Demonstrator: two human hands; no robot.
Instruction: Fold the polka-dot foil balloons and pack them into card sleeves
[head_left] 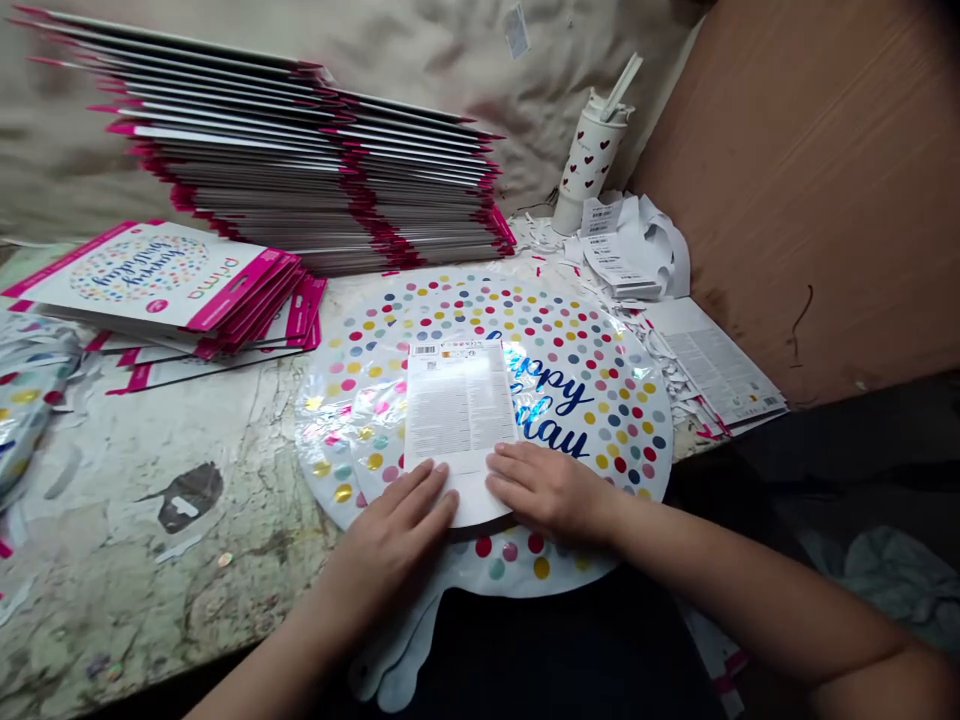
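Observation:
A flat foil balloon [615,400], round with coloured dots and blue "happy birthday" lettering, lies in front of me, its tail hanging past the table's edge. More than one balloon seems stacked there. On top rests a white printed card [457,410] with small text and a barcode at its far end. My left hand [409,515] lies on the card's near left edge, fingers stretched out. Across from it, my right hand [551,490] presses on the near right edge with its fingers laid flat; its thumb is hidden.
Behind stands a tall stack of pink-edged cards [322,180]. Packaged "prima" cards [142,270] pile up at left, beside another dotted foil balloon [30,390]. At right are a heart-patterned tumbler [592,150], a label roll [637,245] and another printed card [720,365].

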